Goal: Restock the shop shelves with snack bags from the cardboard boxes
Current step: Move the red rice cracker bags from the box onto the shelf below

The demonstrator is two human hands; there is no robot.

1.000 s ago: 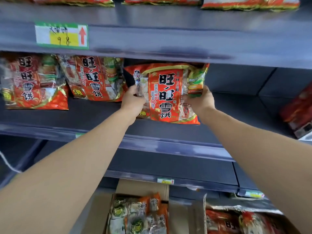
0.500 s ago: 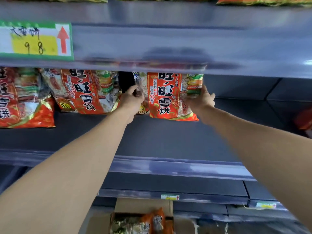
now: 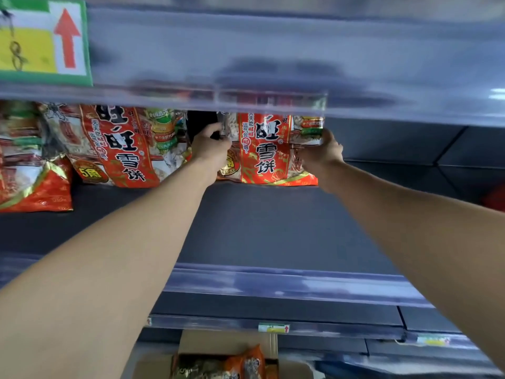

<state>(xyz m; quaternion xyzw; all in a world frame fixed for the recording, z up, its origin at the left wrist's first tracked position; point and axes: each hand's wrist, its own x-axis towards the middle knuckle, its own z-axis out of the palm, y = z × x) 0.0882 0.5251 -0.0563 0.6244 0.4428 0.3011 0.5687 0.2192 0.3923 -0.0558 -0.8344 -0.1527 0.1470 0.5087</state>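
As both arms reach in: the left hand pinches the left edge of the rice-cracker bag and the right hand curls round its right edge, so the two hands sit apart with the bag between them.
Bag position: upright, well back on the middle shelf, its bottom seam down at the deck and its top hidden behind the upper shelf rail.
Bag material: glossy, crinkled plastic film, a red centre panel with bold black characters, clear windows at either side, and a gold-edged bottom seam.
Neighbours: a second bag of the same print leans just to the left; a third bag slumps at the far left, its foil corner creased.
Shelving: smooth dark grey metal with a shiny, rounded front lip.
Price label: a flat green-bordered card with a yellow patch and a red arrow.
Cardboard box: plain brown, open, down below, holding orange boxed snack bags.
Since a second ago: the bag has gone from the shelf's front to deep under the rail; the box has slid almost out of view.
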